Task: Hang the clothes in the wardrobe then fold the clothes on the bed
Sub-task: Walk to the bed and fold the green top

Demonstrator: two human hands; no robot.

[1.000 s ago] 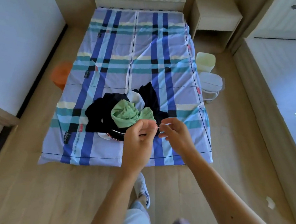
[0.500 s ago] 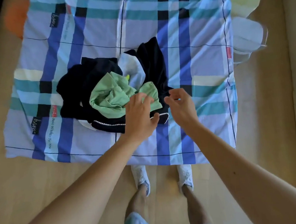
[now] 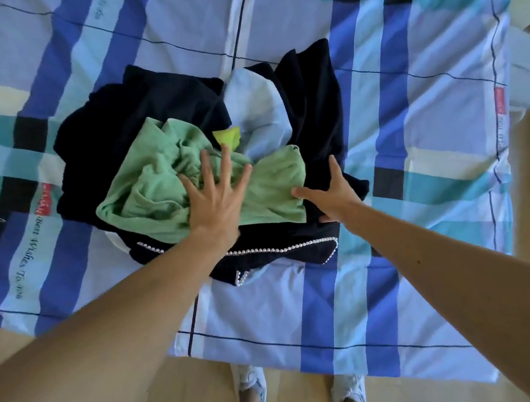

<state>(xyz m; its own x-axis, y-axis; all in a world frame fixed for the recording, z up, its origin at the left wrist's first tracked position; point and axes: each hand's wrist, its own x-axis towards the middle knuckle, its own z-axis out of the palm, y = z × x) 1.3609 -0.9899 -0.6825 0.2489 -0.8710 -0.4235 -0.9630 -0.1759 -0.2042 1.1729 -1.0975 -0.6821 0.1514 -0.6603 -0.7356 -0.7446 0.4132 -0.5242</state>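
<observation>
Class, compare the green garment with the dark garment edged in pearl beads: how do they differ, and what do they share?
Colour: the green garment is pale green; the beaded dark garment is near-black with white bead edging.
Position: the green garment lies on top; the beaded dark garment lies under it.
Contact: the left hand rests flat on the green garment, not the beaded dark garment.
Both lie crumpled on the bed.

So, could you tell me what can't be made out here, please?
Head view:
Dark garments: mostly buried under green garment; number unclear.
Yellow-green item: only a scrap shows between garments.
Right hand: partly lost in dark cloth; grip unclear.
Bed: cut off by frame edges.
</observation>
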